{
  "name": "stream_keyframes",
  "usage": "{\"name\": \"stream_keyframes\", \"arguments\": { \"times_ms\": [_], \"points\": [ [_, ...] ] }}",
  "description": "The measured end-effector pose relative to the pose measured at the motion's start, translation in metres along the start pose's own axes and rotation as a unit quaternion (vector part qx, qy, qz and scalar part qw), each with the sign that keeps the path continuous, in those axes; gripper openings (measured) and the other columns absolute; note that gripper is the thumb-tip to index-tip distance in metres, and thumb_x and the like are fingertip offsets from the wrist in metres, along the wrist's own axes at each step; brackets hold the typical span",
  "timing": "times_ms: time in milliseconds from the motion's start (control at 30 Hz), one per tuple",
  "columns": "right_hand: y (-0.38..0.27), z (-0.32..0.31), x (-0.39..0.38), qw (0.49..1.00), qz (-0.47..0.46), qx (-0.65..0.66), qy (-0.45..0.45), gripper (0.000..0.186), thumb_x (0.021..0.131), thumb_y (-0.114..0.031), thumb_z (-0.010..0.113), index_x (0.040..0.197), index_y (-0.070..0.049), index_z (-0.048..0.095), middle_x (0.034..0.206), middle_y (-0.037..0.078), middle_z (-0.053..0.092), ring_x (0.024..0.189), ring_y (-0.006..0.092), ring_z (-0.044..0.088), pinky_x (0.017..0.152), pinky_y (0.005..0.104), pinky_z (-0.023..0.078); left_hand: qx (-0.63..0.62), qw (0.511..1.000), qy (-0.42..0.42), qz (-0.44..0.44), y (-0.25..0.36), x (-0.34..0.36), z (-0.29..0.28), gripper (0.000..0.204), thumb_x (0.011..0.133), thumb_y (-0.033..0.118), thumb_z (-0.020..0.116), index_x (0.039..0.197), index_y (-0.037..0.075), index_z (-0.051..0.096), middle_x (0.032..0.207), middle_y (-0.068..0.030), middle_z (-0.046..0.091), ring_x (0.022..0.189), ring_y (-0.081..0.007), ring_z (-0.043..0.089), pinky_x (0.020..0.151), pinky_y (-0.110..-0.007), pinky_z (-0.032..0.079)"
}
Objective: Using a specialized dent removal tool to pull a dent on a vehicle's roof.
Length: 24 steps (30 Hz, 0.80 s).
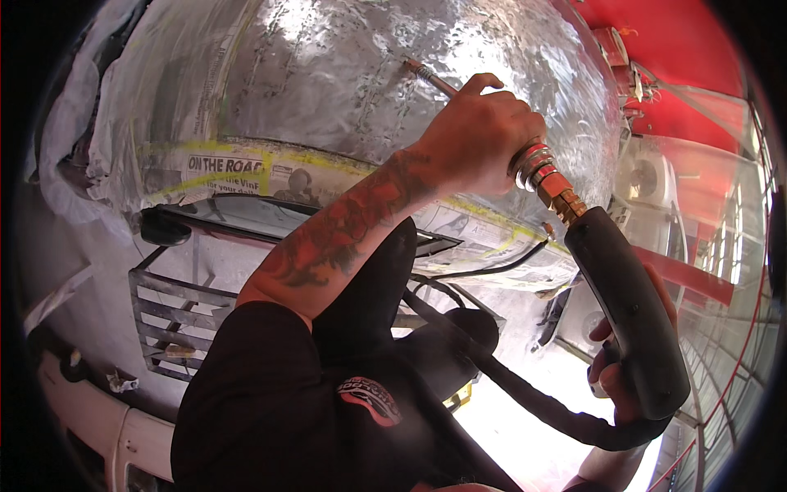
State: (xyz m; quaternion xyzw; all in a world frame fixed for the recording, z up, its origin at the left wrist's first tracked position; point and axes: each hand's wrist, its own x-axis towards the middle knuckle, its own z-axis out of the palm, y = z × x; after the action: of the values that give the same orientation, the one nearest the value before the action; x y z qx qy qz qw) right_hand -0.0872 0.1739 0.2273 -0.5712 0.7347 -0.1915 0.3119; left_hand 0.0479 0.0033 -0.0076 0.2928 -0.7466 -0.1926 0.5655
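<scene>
Clasping the black-handled tool (pixel 627 303) with left grip (pixel 485 135) forward and right grip (pixel 623 398) behind; pointing its tip (pixel 414 67) over the silver panel (pixel 328 82), well clear of the newspaper (pixel 229 168) edge, with room either side.

The tattooed left forearm (pixel 344 221) is stretched diagonally upward to the right; the left grip (pixel 492 135) is tightly curled, one digit raised. The right grip (pixel 626 398) is held lower, bent-fingered and partly hidden.
</scene>
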Motion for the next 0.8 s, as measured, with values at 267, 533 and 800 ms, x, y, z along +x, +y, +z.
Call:
{"name": "stream_keyframes", "arguments": {
  "times_ms": [267,533,800],
  "points": [
    [-0.056,-0.011,0.039,0.991,-0.047,-0.119,-0.044,0.097,0.070,-0.054,0.077,0.141,0.002,0.041,0.110,0.008,0.062,0.067,0.0035,0.055,0.057,0.0166,0.040,0.016,0.995,0.086,-0.049,-0.092,-0.019,-0.003,0.039,0.056,0.007,0.079,0.092,0.013,0.065,0.089,-0.0035,0.067,0.089,-0.0276,0.062,0.095,-0.039,0.040],
    [-0.065,-0.032,0.033,0.984,0.035,-0.158,-0.072,0.085,0.079,-0.049,0.070,0.141,0.001,0.039,0.113,0.014,0.061,0.063,0.0107,0.059,0.049,0.0215,0.044,-0.026,0.998,0.037,-0.038,-0.006,0.034,-0.007,0.023,0.059,0.008,0.073,0.079,0.011,0.063,0.074,-0.0055,0.065,0.075,-0.0259,0.064,0.089,-0.039,0.042],
    [-0.052,-0.006,0.033,0.985,-0.056,-0.160,-0.035,0.090,0.074,-0.052,0.070,0.140,0.002,0.041,0.117,0.016,0.059,0.071,0.0126,0.059,0.048,0.0200,0.045,-0.014,0.998,0.032,-0.049,-0.096,-0.017,-0.006,0.040,0.056,0.009,0.081,0.092,0.011,0.065,0.089,-0.0036,0.068,0.086,-0.0243,0.063,0.097,-0.039,0.039]
  ]
}}
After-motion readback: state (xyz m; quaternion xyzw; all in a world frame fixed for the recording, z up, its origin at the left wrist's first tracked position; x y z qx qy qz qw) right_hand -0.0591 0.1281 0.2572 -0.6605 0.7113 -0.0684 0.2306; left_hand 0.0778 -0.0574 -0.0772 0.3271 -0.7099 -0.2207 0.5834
